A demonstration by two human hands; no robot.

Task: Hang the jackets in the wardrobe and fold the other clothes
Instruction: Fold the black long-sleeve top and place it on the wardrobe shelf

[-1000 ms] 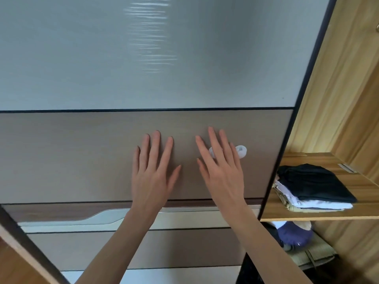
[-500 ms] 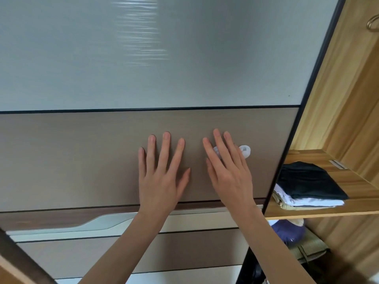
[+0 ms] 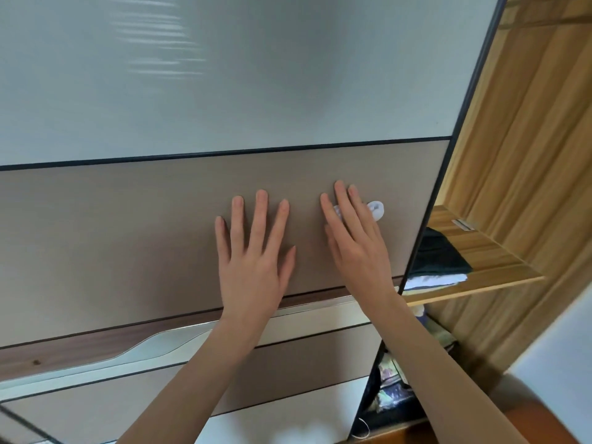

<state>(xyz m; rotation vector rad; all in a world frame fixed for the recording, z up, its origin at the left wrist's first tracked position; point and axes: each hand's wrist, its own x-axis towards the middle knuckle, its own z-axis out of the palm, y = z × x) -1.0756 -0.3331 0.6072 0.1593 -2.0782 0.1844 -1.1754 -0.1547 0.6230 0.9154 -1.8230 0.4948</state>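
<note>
Both palms flat with fingers spread, holding nothing: left hand (image 3: 253,251) pressing the brown band of the sliding wardrobe door (image 3: 128,238), right hand (image 3: 355,248) beside it, fingers over a small white knob (image 3: 375,210) near the door's right edge. Right of that edge, folded clothes (image 3: 439,257) stacked on a wooden shelf (image 3: 499,251) inside the wardrobe, so folding apparently done at least in part. No jackets in view; hanging impossible to judge, door seemingly being slid.
</note>
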